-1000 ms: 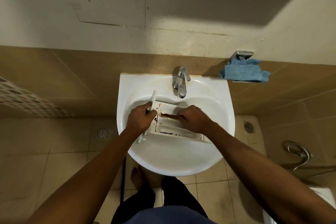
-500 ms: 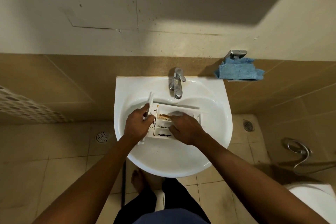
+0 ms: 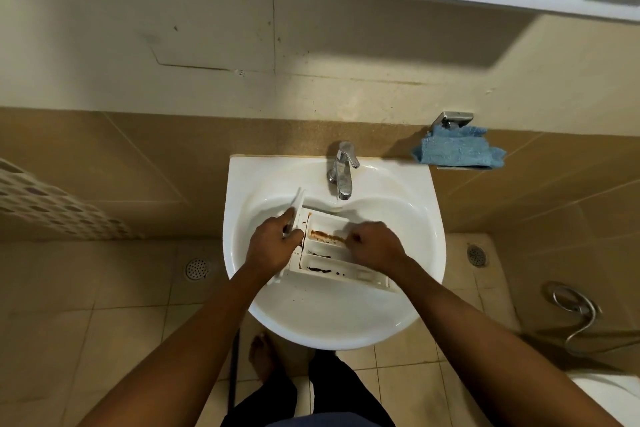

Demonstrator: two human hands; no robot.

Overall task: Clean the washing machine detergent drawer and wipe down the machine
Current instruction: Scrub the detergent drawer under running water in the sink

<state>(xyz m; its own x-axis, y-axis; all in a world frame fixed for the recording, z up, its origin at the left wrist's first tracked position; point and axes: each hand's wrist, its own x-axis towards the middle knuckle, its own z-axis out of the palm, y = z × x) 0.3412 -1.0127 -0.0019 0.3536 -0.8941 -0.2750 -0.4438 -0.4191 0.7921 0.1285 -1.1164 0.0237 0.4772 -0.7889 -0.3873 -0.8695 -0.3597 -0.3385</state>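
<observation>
While sink point(image 3: 333, 328) holds drawer point(image 3: 341, 278), grime point(image 3: 325, 236) seemingly inside.

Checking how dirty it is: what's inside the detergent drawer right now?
Brown residue streaks one compartment of the drawer, dark grime edges the next. The right hand covers their right ends.

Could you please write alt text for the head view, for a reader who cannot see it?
A person cleans a white detergent drawer in a white washbasin: the left hand grips its front panel, the right hand, fingers curled, works at brown residue in one compartment. A blue cloth sits right of the tap.
</observation>
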